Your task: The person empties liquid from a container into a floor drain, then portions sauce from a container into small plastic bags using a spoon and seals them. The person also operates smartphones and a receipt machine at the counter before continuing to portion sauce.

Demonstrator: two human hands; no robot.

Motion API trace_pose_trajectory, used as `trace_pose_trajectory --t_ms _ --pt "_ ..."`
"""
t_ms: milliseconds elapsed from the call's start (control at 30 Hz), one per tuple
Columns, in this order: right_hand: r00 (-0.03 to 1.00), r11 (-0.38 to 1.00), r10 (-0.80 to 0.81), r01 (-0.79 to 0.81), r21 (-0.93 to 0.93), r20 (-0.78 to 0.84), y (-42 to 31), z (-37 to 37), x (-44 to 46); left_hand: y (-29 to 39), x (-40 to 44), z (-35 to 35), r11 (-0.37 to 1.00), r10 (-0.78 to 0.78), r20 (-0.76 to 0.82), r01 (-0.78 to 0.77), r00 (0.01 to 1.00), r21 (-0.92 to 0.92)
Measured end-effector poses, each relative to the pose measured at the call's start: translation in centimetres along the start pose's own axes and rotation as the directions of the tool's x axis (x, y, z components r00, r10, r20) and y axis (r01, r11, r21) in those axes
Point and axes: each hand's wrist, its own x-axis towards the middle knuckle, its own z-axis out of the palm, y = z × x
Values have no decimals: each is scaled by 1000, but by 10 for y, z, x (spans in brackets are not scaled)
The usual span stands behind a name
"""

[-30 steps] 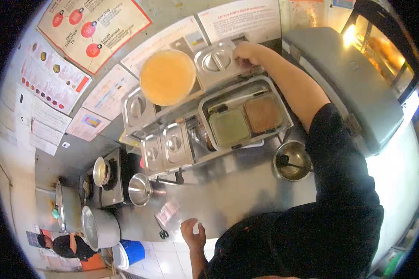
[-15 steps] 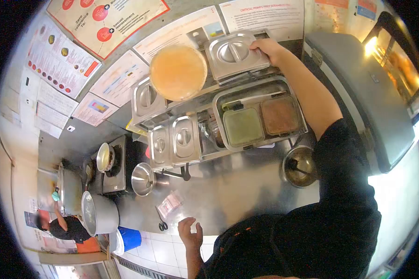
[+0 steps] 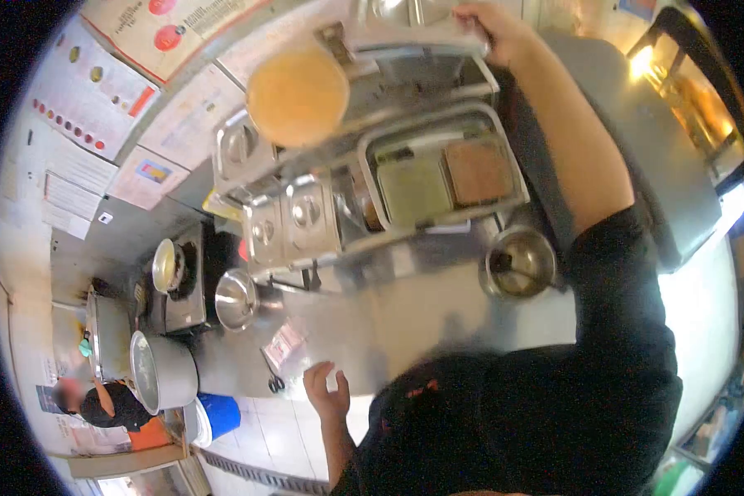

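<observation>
My right hand (image 3: 492, 31) grips the edge of a steel pan lid (image 3: 413, 11), raised at the top of the view above the rear rack. Under it the rear pan (image 3: 422, 78) shows uncovered. My left hand (image 3: 329, 388) hangs in front of the counter, fingers apart, holding nothing. Left of the lid stands a round tub with an orange top (image 3: 298, 97). In front is a steel tray (image 3: 514, 165) with a green-filled container (image 3: 415, 192) and a brown-filled one (image 3: 478, 172).
On the counter (image 3: 405, 322) are two steel bowls (image 3: 519, 263), a pink packet (image 3: 283, 343) and scissors (image 3: 276, 383). A stove (image 3: 188, 289), a large pot (image 3: 164, 372) and a blue bucket (image 3: 217, 416) stand left. A person (image 3: 112, 405) is at the far left.
My right hand has lifted the lid off the rear rack, upward in the view. My left hand stays low with its fingers apart. The camera view has shifted slightly.
</observation>
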Motion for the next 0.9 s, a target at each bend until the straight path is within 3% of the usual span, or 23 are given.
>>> trace_pose_trajectory --t_ms 100,133,200,233,333,400,433,467,533,567,600,667,700,767,800,900 --pt "992 994 -100 102 36 -74 -15 61 -86 8 4 0 999 30 31 -31 999 17" --pt "994 994 -99 101 42 -45 -11 62 -103 9 5 2 997 41 3 -41 999 -72" --pt "993 992 -119 117 53 21 -10 65 -132 13 6 2 998 52 25 -51 998 -35" --pt "988 993 -94 102 63 -123 -14 99 -173 14 5 3 996 69 26 -67 997 -54" --pt "1000 1000 -24 24 19 -2 9 93 -208 16 3 3 990 107 21 -105 994 -96" --pt "984 975 175 -179 132 44 21 116 -252 19 1 0 990 106 28 -103 994 -99" --pt "982 982 186 -187 1 -21 25 129 -276 20 0 -1 987 112 18 -109 994 -116" --pt "960 977 190 -206 61 205 38 126 -297 22 -1 -4 988 98 19 -95 995 -124" --pt "990 991 127 -129 38 62 72 140 -322 26 -3 -11 988 69 15 -67 997 -136" --pt "956 957 289 -288 -14 49 75 147 -335 25 -5 -13 987 39 12 -37 999 -155" --pt "962 962 261 -252 -107 77 121 137 -327 27 -8 -14 966 -59 -11 54 998 -252" --pt "908 909 373 -399 121 190 154 152 -346 32 -12 -17 873 -254 -24 219 967 -437" --pt "905 908 387 -408 99 177 174 157 -353 41 -6 -21 839 -238 -37 186 971 -512" --pt "860 864 455 -489 118 230 225 164 -361 38 -11 -26 902 -346 -6 331 938 -277" --pt "846 862 488 -505 35 214 238 169 -366 35 -13 -27 906 -401 -5 395 916 -153" --pt "836 850 526 -510 -131 157 289 182 -375 8 -25 -23 833 -378 70 372 923 -408"
